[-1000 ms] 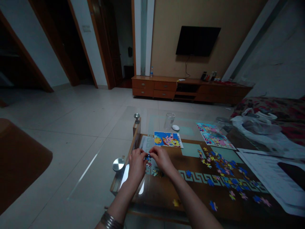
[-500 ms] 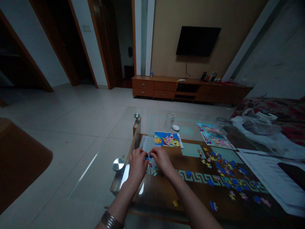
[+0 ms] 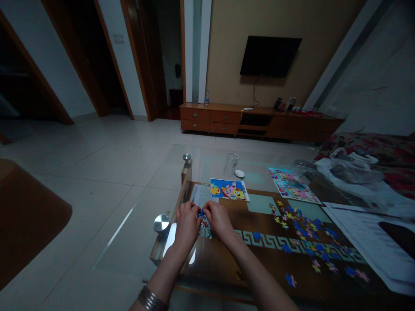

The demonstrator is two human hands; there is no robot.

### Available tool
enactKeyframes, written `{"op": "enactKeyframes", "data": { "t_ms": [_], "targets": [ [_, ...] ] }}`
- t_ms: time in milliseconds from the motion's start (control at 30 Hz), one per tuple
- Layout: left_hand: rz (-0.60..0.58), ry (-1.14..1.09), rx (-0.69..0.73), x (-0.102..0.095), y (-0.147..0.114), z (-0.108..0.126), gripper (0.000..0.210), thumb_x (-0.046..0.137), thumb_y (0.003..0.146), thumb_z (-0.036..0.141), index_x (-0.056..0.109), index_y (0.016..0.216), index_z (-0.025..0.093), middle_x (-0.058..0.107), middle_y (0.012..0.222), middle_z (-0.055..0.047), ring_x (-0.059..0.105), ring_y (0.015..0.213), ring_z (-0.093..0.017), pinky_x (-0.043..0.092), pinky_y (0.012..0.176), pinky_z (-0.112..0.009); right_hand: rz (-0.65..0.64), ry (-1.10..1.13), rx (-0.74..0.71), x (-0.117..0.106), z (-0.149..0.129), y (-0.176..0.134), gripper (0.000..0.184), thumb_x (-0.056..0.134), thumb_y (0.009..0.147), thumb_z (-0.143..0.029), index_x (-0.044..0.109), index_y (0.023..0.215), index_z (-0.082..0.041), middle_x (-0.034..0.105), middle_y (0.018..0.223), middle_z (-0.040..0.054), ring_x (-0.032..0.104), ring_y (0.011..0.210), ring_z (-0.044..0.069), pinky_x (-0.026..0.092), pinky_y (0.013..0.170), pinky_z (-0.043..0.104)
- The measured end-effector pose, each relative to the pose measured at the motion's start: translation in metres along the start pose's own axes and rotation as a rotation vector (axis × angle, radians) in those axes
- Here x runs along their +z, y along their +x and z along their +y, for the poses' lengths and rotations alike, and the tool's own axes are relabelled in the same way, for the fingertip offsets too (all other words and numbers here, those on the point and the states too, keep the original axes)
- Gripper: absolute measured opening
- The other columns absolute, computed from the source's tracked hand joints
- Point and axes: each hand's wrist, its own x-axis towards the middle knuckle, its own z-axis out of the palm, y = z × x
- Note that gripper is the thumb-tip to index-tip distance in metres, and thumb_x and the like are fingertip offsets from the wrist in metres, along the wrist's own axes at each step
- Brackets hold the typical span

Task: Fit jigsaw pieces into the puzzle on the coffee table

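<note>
My left hand (image 3: 187, 222) and my right hand (image 3: 219, 219) meet over the near left part of the glass table. Their fingertips pinch small blue jigsaw puzzle pieces (image 3: 201, 213) between them, partly covered by the fingers. Just below, a few more puzzle pieces (image 3: 205, 224) lie on the glass, half hidden by the hands. Beyond the hands lies a cartoon picture card (image 3: 228, 189). Off to the right, many loose jigsaw pieces (image 3: 306, 226) in blue, yellow and pink are scattered.
A clear jar (image 3: 231, 164) stands behind the card beside its white lid (image 3: 239, 174). Two more picture cards (image 3: 294, 185) lie farther right, near a plastic bag (image 3: 353, 170) and printed papers (image 3: 363, 242). A round metal fitting (image 3: 161, 223) sits at the table's left side.
The right hand has shifted slightly, closing up to the left hand's fingertips around the blue pieces. Little else differs, apart from a slight shift of the view.
</note>
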Motion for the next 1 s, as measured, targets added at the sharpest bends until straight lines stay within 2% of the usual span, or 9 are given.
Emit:
{"op": "enactKeyframes", "data": {
  "t_ms": [133,267,433,500,733,900,1000],
  "targets": [
    [0.003,-0.007,0.003,0.000,0.000,0.000,0.018,0.061,0.080,0.014,0.062,0.096,0.020,0.056,0.110,-0.006,0.048,0.110,-0.025,0.039,0.092,-0.039,-0.011,0.048,-0.047,-0.001,0.002,0.000,0.017,0.054,0.081,-0.009,0.068,0.087,-0.016,0.070,0.086,0.0072,0.062,0.083,0.019,0.039,0.073,0.025],
    [0.004,-0.004,-0.006,0.001,0.001,-0.001,0.017,0.062,0.080,0.015,0.063,0.095,0.020,0.056,0.111,-0.006,0.048,0.110,-0.025,0.038,0.092,-0.040,0.011,0.122,-0.090,-0.001,0.009,0.004,0.013,0.056,0.079,-0.007,0.065,0.080,-0.015,0.068,0.083,0.0060,0.061,0.081,0.018,0.041,0.072,0.025],
    [-0.003,-0.008,-0.009,0.002,0.001,0.000,0.016,0.064,0.079,0.015,0.063,0.094,0.020,0.056,0.111,-0.006,0.048,0.110,-0.026,0.038,0.093,-0.040,-0.012,0.351,-0.006,-0.003,0.016,0.007,0.012,0.046,0.087,-0.010,0.056,0.081,-0.016,0.061,0.066,-0.0001,0.060,0.060,0.013,0.041,0.059,0.023],
    [-0.003,-0.012,-0.012,0.002,0.001,0.000,0.016,0.064,0.079,0.015,0.063,0.094,0.019,0.056,0.111,-0.006,0.048,0.110,-0.026,0.038,0.093,-0.040,-0.017,0.397,0.001,-0.005,0.017,0.007,0.012,0.046,0.085,-0.009,0.055,0.081,-0.016,0.060,0.065,-0.0012,0.058,0.056,0.012,0.041,0.057,0.022],
    [0.001,-0.009,-0.006,0.002,0.001,0.000,0.016,0.064,0.079,0.015,0.063,0.094,0.019,0.056,0.110,-0.006,0.048,0.110,-0.026,0.038,0.093,-0.040,-0.004,0.401,-0.028,-0.004,0.018,0.009,0.026,0.048,0.079,-0.004,0.064,0.096,-0.016,0.064,0.071,0.0001,0.058,0.057,0.012,0.044,0.059,0.023],
    [-0.005,-0.004,-0.010,0.001,0.000,0.000,0.016,0.064,0.078,0.015,0.063,0.094,0.020,0.055,0.110,-0.006,0.048,0.110,-0.026,0.038,0.092,-0.039,-0.013,0.474,0.004,-0.001,0.019,0.008,0.016,0.047,0.084,-0.011,0.061,0.089,-0.016,0.063,0.065,-0.0009,0.060,0.055,0.013,0.043,0.056,0.023],
    [-0.013,-0.004,-0.009,0.002,0.000,-0.001,0.016,0.063,0.079,0.015,0.062,0.094,0.020,0.055,0.111,-0.005,0.047,0.110,-0.026,0.038,0.093,-0.039,0.029,0.422,-0.059,-0.001,0.020,0.008,0.011,0.052,0.084,-0.014,0.061,0.078,-0.017,0.063,0.066,0.0004,0.060,0.062,0.014,0.042,0.060,0.023]
  ]
}}
